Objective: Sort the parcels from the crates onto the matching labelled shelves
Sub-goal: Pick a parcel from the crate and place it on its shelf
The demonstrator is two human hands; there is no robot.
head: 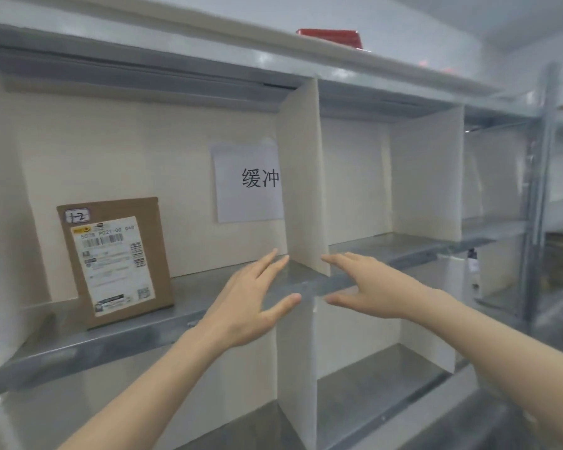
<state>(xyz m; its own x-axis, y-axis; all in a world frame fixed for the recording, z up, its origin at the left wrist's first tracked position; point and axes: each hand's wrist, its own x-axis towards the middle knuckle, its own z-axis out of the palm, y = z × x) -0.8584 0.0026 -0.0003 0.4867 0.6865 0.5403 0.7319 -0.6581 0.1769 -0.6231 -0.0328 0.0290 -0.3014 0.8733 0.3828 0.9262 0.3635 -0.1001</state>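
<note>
Grey metal shelving (143, 323) fills your view. Your left hand (247, 303) and right hand (371, 287) hover at its front edge, either side of the white divider (306, 177), fingers (270, 261) straight and apart, holding nothing. Further in, one parcel (114, 258) marked 1-2 stands in the left bay, left of the paper sign (247, 183). That one's shelved, I'd judge; crates are out of sight, so the remainder is unknowable.

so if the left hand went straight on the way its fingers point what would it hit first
Most likely the white divider panel. The left hand is open, with its fingers aimed up and right at the panel's lower left face. Depth is unclear, so the hand may still be in front of the shelf.
</note>
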